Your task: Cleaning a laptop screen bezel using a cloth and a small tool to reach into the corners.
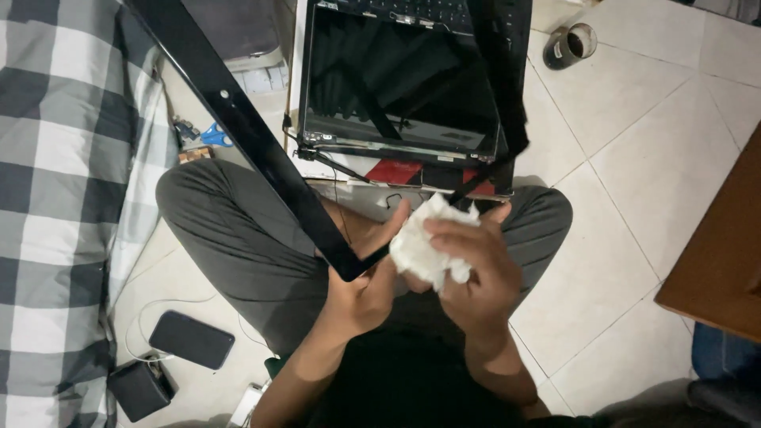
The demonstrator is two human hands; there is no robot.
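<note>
left hand (361,289) grips the black bezel frame (238,119) at its lower corner; right hand (476,269) fingers curl around a white tissue (424,238), seemingly touching the frame, just below the laptop screen (400,79).

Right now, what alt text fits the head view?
A seated person's left hand grips a black laptop screen bezel while the right hand presses a crumpled white tissue to it. A bare laptop screen panel lies beyond on the tiled floor.

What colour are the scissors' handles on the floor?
Blue, on the scissors, seen in the head view.
</note>
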